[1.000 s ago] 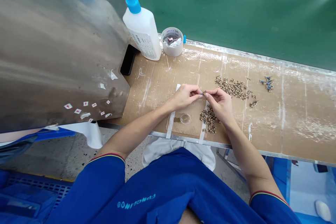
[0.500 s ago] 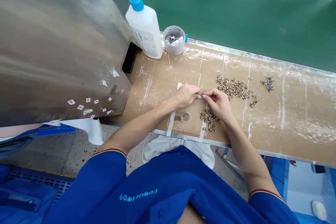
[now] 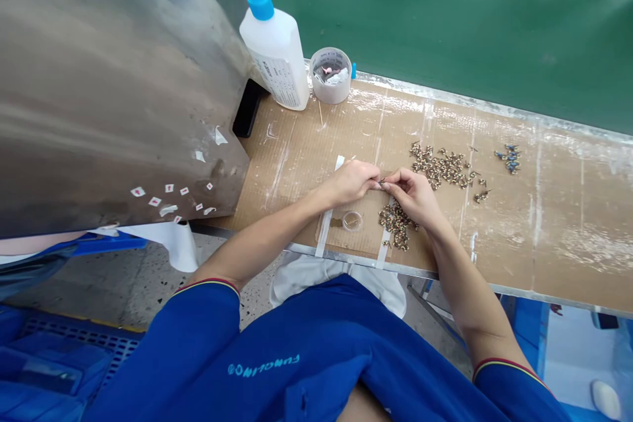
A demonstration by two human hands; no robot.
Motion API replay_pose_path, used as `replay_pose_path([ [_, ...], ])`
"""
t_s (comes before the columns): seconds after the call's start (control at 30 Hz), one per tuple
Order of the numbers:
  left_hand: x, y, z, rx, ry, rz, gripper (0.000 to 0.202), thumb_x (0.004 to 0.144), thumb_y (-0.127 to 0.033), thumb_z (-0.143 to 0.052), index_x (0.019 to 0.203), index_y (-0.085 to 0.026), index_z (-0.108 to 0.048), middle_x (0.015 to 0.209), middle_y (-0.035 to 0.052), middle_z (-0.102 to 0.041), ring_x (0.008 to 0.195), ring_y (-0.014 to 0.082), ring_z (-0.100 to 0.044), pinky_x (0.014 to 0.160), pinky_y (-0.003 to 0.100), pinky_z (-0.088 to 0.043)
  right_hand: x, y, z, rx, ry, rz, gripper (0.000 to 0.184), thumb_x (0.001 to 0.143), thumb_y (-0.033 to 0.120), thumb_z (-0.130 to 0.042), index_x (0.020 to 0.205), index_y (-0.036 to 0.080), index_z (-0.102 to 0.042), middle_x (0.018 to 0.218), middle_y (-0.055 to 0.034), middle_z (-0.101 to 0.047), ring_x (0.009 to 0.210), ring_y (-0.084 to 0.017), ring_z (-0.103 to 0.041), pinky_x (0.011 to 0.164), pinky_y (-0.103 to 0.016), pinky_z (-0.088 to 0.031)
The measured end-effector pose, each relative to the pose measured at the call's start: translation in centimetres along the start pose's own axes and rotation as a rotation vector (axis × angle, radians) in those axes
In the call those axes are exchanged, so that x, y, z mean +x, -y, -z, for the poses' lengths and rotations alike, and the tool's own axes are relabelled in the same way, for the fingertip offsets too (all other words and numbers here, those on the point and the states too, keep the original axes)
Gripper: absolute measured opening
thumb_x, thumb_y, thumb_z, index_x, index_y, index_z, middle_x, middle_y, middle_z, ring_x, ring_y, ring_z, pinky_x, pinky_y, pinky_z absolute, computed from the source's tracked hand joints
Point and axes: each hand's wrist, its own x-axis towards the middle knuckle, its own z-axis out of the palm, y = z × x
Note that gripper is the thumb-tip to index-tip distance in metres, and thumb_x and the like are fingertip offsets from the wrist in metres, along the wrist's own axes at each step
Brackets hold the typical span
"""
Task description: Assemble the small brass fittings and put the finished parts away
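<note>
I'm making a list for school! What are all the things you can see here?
Bottle: one, white with blue nozzle, back of bench.
Tape roll: one, white, beside bottle.
Dish: one, clear, between arms.
Brass bits: many, gold, two heaps.
Blue bits: several, blue and gold, far right.
Cardboard: one, brown, on bench.
Steel panel: one, grey, left.
Left hand: one, pinching tiny bit.
Right hand: one, pinching it too.
Sleeves: two, blue.
</note>
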Motion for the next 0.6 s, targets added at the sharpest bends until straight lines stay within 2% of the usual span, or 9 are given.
replay_pose_path([
  [0.23, 0.0, -0.2, -0.1, 0.023, 0.032, -0.002, 0.021, 0.092, -0.013, -0.057, 0.073, -0.016, -0.064, 0.074, 0.0026, -0.067, 0.074, 0.0169, -0.062, 0.069, 0.028, -0.04, 0.1, -0.1, 0.2, -0.113, 0.04, 0.048, 0.019, 0.087, 0.036, -0.07, 0.076, 0.022, -0.064, 0.073, -0.0031, -0.07, 0.066, -0.017, -0.059, 0.064, -0.031, -0.046],
  [0.47, 0.0, -0.2, 0.2, -0.202, -0.019, 0.087, 0.019, 0.086, -0.013, -0.061, 0.067, -0.015, -0.063, 0.062, -0.0016, -0.059, 0.063, 0.012, -0.052, 0.065, 0.025, -0.037, -0.2, -0.2, -1.1, -0.042, -0.053, 0.041, 0.023, 0.086, 0.041, -0.071, 0.077, 0.023, -0.061, 0.074, -0.0024, -0.069, 0.067, -0.017, -0.058, 0.064, -0.03, -0.047],
  [0.6, 0.0, -0.1, 0.4, -0.295, -0.031, 0.104, 0.017, 0.085, -0.015, -0.063, 0.068, -0.015, -0.065, 0.062, -0.0021, -0.06, 0.062, 0.0114, -0.051, 0.064, 0.025, -0.037, -0.2, -0.3, -1.3, -0.018, -0.082, 0.042, 0.03, 0.086, 0.049, -0.073, 0.076, 0.023, -0.061, 0.075, -0.0029, -0.069, 0.07, -0.018, -0.06, 0.066, -0.031, -0.05],
])
